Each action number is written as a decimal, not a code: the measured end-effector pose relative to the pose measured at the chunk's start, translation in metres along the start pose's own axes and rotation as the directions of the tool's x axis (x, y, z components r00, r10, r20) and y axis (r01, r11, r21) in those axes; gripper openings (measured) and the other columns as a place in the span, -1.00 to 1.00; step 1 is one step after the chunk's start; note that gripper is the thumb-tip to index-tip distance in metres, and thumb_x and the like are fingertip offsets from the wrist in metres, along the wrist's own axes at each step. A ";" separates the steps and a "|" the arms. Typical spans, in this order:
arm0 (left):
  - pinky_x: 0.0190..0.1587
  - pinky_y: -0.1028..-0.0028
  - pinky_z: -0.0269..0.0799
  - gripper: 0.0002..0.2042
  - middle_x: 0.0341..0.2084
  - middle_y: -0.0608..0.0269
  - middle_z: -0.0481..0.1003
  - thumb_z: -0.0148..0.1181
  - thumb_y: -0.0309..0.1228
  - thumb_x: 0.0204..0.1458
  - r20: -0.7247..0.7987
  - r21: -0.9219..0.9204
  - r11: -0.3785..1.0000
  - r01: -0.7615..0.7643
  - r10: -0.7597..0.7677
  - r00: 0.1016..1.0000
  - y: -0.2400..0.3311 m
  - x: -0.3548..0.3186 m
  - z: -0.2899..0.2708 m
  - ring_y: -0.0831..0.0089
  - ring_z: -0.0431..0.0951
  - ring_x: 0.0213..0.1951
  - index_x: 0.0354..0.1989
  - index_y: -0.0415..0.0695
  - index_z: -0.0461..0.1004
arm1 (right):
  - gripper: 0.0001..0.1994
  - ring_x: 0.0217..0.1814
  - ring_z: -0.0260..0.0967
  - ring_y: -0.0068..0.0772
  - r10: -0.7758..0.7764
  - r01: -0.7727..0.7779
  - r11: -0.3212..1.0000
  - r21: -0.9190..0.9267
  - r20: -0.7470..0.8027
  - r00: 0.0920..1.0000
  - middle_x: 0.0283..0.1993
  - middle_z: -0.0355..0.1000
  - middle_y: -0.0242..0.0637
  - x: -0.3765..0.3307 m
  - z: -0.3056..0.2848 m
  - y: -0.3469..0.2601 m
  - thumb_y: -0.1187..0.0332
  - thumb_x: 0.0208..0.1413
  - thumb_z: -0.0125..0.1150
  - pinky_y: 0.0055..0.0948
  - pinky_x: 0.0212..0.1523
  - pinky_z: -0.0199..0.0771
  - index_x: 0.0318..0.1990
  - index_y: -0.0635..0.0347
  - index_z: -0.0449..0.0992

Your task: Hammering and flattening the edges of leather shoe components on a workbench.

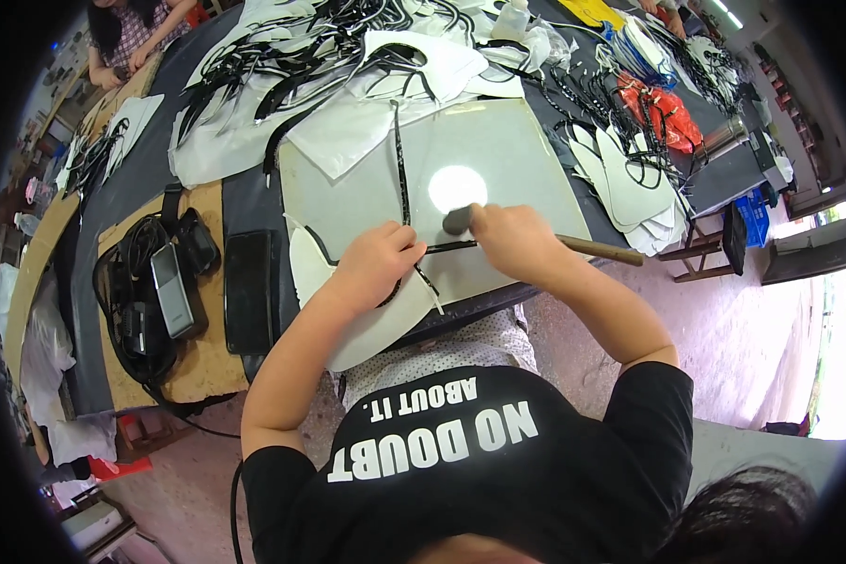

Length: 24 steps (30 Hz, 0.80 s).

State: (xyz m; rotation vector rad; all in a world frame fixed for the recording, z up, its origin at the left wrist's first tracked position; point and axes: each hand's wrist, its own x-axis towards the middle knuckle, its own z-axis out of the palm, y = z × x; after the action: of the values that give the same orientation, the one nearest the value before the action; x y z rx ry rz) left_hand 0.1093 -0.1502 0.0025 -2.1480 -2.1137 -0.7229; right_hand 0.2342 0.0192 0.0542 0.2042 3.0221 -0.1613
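Workshop bench, dark top, cluttered with white cutouts and black strips. Pale work slab (498,160) sits dead ahead of me. Right hand (508,235) is closed round a hammer (536,237): head at 9 o'clock of the fist, wooden handle running out to 3 o'clock. Left hand (376,263) pinches a thin black strip (402,164) down onto a white cutout (367,320). Strip's long axis runs 12 to 6, crossing just left of the hammer head; left hand is nearer it. No containers close by; phone (172,291) and black case (248,291) lie at 9 o'clock.
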 end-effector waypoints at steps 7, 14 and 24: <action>-0.37 0.42 0.33 -0.79 -0.45 0.23 0.30 -0.01 -0.50 -0.22 -0.008 0.066 0.997 -0.039 0.039 0.999 0.004 0.001 -0.004 0.32 0.34 -0.39 -0.33 -0.19 0.36 | -0.84 -0.49 0.38 -0.08 -0.002 -0.002 0.999 0.044 0.087 0.996 -0.51 0.37 -0.12 -0.003 0.014 -0.008 0.46 -0.09 -0.09 -0.25 -0.47 0.39 -0.30 0.26 0.26; -0.38 0.40 0.34 -0.79 -0.47 0.21 0.35 0.04 -0.51 -0.21 -0.037 -0.072 0.993 0.095 -0.098 0.995 -0.004 -0.007 0.001 0.29 0.37 -0.38 -0.31 -0.15 0.39 | -0.86 -0.50 0.39 -0.09 0.006 -0.008 1.000 0.028 0.066 0.998 -0.55 0.39 -0.12 -0.002 0.011 -0.020 0.46 -0.10 -0.08 -0.25 -0.49 0.38 -0.34 0.25 0.24; -0.40 0.43 0.33 -0.76 -0.49 0.26 0.33 0.03 -0.53 -0.29 -0.092 0.044 0.999 -0.032 0.036 0.995 0.000 -0.010 -0.007 0.34 0.35 -0.41 -0.34 -0.17 0.38 | -0.86 -0.42 0.39 -0.10 0.014 -0.015 0.996 0.090 0.020 1.000 -0.49 0.38 -0.10 0.005 0.004 -0.024 0.45 -0.07 -0.08 -0.26 -0.44 0.38 -0.33 0.28 0.25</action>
State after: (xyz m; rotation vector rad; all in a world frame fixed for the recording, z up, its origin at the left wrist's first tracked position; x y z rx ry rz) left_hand 0.1080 -0.1621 0.0055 -2.0816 -2.0232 -0.7522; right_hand 0.2261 -0.0045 0.0516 0.2309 2.9959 -0.2969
